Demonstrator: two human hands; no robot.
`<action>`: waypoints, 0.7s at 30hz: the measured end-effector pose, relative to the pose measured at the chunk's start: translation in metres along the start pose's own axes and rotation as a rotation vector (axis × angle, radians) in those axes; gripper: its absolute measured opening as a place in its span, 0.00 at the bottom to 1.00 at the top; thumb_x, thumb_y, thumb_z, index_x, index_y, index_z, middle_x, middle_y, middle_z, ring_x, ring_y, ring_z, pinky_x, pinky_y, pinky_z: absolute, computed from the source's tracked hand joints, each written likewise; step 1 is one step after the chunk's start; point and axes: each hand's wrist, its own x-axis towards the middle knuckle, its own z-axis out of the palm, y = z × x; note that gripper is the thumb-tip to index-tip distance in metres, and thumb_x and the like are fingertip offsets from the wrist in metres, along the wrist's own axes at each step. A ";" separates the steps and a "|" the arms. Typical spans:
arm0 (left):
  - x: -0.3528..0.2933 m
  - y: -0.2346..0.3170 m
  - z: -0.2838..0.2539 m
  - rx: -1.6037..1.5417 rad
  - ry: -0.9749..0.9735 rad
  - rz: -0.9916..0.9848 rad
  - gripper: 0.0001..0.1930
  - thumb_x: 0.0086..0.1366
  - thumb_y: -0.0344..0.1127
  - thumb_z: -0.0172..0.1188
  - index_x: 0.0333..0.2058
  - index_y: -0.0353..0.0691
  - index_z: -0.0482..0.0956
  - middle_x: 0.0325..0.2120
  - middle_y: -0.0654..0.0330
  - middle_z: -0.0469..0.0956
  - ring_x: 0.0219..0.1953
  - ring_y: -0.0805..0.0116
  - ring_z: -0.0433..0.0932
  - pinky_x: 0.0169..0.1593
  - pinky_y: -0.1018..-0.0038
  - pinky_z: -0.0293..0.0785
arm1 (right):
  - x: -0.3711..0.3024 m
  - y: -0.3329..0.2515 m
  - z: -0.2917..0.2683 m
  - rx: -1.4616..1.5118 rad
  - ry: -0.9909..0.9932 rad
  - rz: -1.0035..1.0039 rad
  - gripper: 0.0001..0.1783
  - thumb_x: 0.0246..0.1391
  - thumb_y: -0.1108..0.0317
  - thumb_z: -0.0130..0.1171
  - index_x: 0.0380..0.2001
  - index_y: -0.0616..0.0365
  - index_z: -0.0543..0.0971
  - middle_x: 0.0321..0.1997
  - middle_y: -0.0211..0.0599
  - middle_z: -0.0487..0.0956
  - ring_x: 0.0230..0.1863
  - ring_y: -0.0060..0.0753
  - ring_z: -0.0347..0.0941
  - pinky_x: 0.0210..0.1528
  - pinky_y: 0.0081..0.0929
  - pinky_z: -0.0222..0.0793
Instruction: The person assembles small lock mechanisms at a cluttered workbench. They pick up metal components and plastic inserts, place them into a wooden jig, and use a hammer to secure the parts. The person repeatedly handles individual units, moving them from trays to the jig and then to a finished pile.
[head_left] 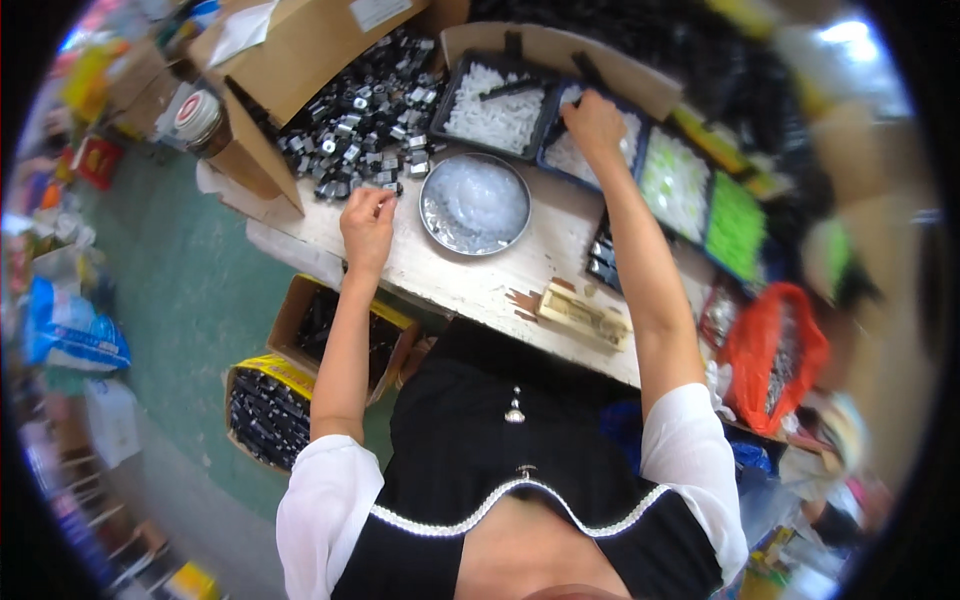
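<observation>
My left hand [367, 228] is at the near edge of a heap of small black and silver parts [350, 130]. Its fingers are pinched together, with a small dark piece at their tips; whether it is held or lies on the table is unclear. Over a dark tray of small white pieces [566, 158] my right hand [596, 126] reaches down, fingers closed. Its fingertips are partly hidden, and what they hold cannot be seen. Between the hands stands a round metal bowl [430, 222] containing a translucent, whitish mass.
Further trays hold white pieces [492, 108], pale pieces [674, 184] and green pieces [735, 226]. A cream-coloured fixture [582, 316] lies near the table's front edge. Right of it sits a red plastic bag [775, 350]. Boxes of black parts [268, 418] stand below at left.
</observation>
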 end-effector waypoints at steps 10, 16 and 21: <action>0.018 -0.004 0.023 0.335 -0.007 0.027 0.16 0.45 0.28 0.66 0.35 0.37 0.78 0.33 0.57 0.69 0.35 0.56 0.72 0.37 0.65 0.70 | -0.014 0.052 -0.054 1.050 -0.223 0.168 0.12 0.45 0.63 0.54 0.32 0.58 0.78 0.29 0.34 0.79 0.31 0.20 0.71 0.29 0.22 0.62; 0.003 -0.015 0.021 0.210 0.006 0.083 0.11 0.45 0.28 0.63 0.31 0.37 0.77 0.30 0.58 0.68 0.35 0.57 0.71 0.37 0.66 0.69 | -0.140 0.099 -0.057 0.926 -0.363 -0.103 0.16 0.44 0.71 0.53 0.40 0.59 0.74 0.36 0.37 0.78 0.31 0.26 0.70 0.29 0.25 0.62; -0.021 -0.012 0.007 0.165 0.003 0.198 0.07 0.44 0.26 0.59 0.26 0.36 0.76 0.29 0.59 0.71 0.36 0.58 0.71 0.39 0.68 0.69 | -0.241 0.093 -0.076 0.173 -0.232 -0.518 0.23 0.40 0.75 0.53 0.45 0.59 0.70 0.43 0.40 0.73 0.44 0.40 0.65 0.48 0.36 0.55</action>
